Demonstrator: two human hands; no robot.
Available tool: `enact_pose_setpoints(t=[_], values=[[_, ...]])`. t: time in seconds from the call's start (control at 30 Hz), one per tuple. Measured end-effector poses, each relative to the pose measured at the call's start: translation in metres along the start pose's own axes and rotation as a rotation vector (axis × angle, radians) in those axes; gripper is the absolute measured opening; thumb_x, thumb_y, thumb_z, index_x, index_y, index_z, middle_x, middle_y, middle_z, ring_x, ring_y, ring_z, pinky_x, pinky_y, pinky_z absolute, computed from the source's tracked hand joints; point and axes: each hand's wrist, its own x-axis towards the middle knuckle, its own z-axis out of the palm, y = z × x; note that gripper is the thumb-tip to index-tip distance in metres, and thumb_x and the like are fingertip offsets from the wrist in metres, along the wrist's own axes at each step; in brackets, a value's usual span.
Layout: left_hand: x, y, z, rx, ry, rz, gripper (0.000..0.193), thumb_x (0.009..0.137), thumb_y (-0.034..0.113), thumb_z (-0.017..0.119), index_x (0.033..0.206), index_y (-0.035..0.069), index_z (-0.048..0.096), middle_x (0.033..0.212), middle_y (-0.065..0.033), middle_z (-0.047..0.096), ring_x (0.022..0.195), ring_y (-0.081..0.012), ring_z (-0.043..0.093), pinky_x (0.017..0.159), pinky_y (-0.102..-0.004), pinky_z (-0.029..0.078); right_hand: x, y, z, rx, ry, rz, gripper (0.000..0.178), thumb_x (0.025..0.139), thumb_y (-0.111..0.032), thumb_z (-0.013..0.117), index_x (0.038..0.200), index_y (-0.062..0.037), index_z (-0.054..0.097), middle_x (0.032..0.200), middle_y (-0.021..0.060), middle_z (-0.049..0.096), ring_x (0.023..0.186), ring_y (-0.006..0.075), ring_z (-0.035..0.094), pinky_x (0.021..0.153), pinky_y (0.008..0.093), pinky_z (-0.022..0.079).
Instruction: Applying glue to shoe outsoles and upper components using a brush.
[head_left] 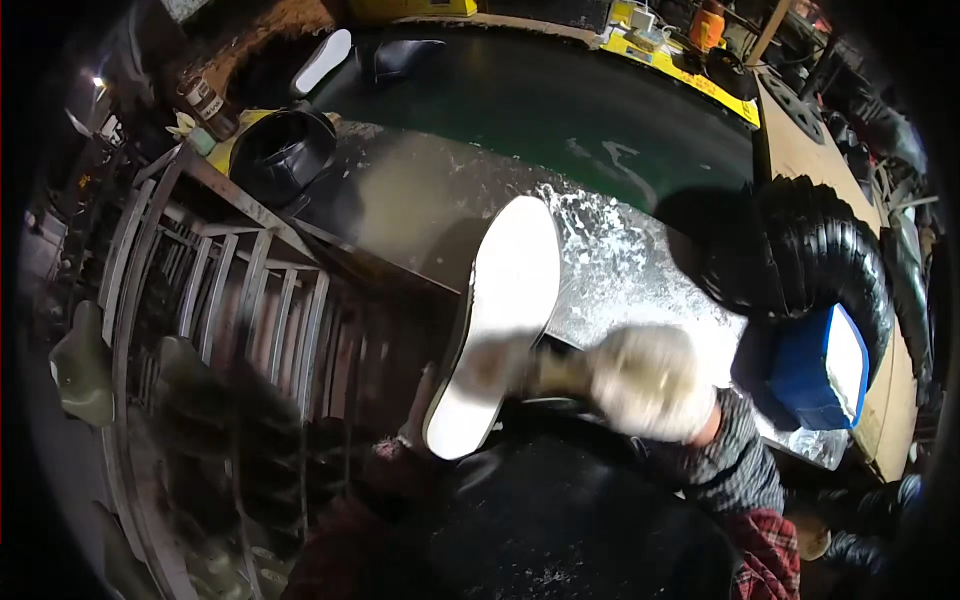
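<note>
- So the white sole (517,265) was tilted up in the middle, over the near edge of the dark worktable (410,195).
- Right hand (655,385), gloved and pretty blurry, had its fingers curled round a brush (560,373), bristle end over the sole's lower half.
- Left hand (414,424) was at the sole's lower left edge, mostly hidden, so can't tell how far its fingers were open.
- Blue container (800,372) sat off right, beside some ribbed black stuff (825,240).
</note>
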Motion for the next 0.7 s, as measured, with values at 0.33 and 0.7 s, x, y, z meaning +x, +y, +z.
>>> enact_pose_setpoints(t=[0.33,0.7], values=[[0.004,-0.007,0.065,-0.645,0.095,0.001,0.068,0.096,0.057,0.037,0.138,0.004,0.044,0.123,-0.0166,0.06,0.111,-0.0323,0.061,0.095,-0.046,0.051,0.027,-0.059,0.01,-0.006,-0.104,-0.252,0.015,0.087,-0.018,0.066,0.094,-0.0057,0.07,0.078,0.0098,0.069,0.068,0.0232,0.068,0.061,0.0301,0.055],[-0.01,-0.015,0.068,0.113,0.166,0.309,0.061,0.097,0.053,0.042,0.136,0.006,0.048,0.128,-0.0175,0.058,0.1,-0.028,0.067,0.073,-0.0406,0.062,-0.03,-0.041,0.018,0.642,-0.128,0.301,0.026,0.094,-0.018,0.059,0.104,0.0058,0.061,0.086,0.0124,0.067,0.077,0.0186,0.066,0.069,0.0274,0.057]])
